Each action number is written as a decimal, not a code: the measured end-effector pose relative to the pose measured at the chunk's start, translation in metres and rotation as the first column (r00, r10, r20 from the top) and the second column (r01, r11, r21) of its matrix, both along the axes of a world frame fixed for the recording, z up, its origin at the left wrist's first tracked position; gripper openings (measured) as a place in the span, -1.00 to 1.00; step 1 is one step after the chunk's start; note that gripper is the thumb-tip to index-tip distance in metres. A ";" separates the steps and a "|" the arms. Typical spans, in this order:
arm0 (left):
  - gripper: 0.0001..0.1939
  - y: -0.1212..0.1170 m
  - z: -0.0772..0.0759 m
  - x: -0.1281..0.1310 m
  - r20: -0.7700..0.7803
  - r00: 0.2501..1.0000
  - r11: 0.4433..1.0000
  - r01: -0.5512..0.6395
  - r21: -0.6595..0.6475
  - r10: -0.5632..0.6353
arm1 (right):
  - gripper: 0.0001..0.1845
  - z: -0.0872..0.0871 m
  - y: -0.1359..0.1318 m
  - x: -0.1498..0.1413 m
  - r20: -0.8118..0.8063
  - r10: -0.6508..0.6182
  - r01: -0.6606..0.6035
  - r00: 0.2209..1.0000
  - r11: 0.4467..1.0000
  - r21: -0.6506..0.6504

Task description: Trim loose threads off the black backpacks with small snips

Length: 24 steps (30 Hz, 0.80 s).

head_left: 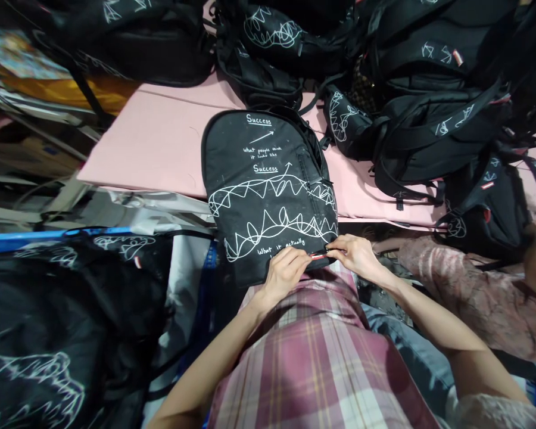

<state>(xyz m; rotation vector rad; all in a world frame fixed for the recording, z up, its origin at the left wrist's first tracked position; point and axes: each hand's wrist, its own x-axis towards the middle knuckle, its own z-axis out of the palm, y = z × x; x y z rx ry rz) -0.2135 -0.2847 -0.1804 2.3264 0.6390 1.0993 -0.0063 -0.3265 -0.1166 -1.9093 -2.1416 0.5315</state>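
A black backpack (250, 196) with white printed lettering and scribbled lines lies across the table edge and my lap, its lower end toward me. At its lower right corner is a small red and white label (318, 257). My left hand (288, 267) is closed on the lower edge, fingertips beside the label's left end. My right hand (356, 255) pinches the corner just right of the label, thumb and forefinger together. My fingers hide part of the lowest printed line. Whether either hand grips the label itself, I cannot tell.
Black backpacks (429, 131) crowd the far and right side of the pink table (161, 137). More printed bags (71, 316) fill a blue-rimmed bin (62, 235) at left. A plaid apron (304, 357) covers my lap. Another person's patterned sleeve (477, 292) is close at right.
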 end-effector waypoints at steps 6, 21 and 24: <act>-0.87 0.000 -0.002 0.002 -0.005 1.000 1.000 -0.015 -0.019 0.015 | -0.82 -0.004 0.002 -0.006 0.019 0.033 -0.033 0.999 0.999 0.011; -0.81 0.002 0.028 0.012 -0.378 0.900 0.961 -0.266 -0.079 0.218 | -0.61 -0.039 -0.001 0.007 -0.771 -0.494 0.438 0.403 0.843 -0.312; -0.75 -0.012 0.035 0.015 -0.378 0.926 0.989 -0.049 -0.137 -0.007 | -0.58 -0.045 -0.003 0.000 -0.790 -0.502 0.430 0.352 0.837 -0.339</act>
